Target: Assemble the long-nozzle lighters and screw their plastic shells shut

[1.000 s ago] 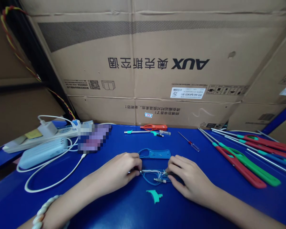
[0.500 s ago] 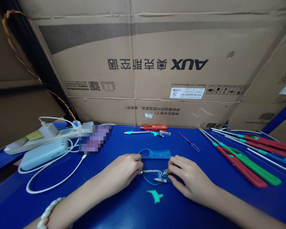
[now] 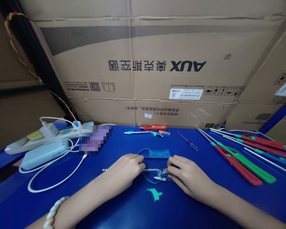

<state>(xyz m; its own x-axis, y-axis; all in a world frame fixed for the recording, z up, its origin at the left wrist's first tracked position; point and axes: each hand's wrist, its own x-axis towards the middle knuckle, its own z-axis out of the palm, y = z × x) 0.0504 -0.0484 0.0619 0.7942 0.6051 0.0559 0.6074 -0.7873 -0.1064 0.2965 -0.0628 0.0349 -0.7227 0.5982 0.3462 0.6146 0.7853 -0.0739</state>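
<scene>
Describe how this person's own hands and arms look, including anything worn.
The left hand and right hand are bare, without gloves; no sleeves show. A bracelet of rounded, mostly pale beads, one orange-tinted, circles the left forearm. The right side has no jewellery in view.

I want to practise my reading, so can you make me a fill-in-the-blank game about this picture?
The left hand belongs to the arm wearing a beaded ____.
The farther lighter half-shell is coloured ____.
The screwdriver lies nearer the ____ hand.
On the cardboard box, the letters AUX stand upside ____.

Missing words: bracelet, blue, right, down.
</scene>
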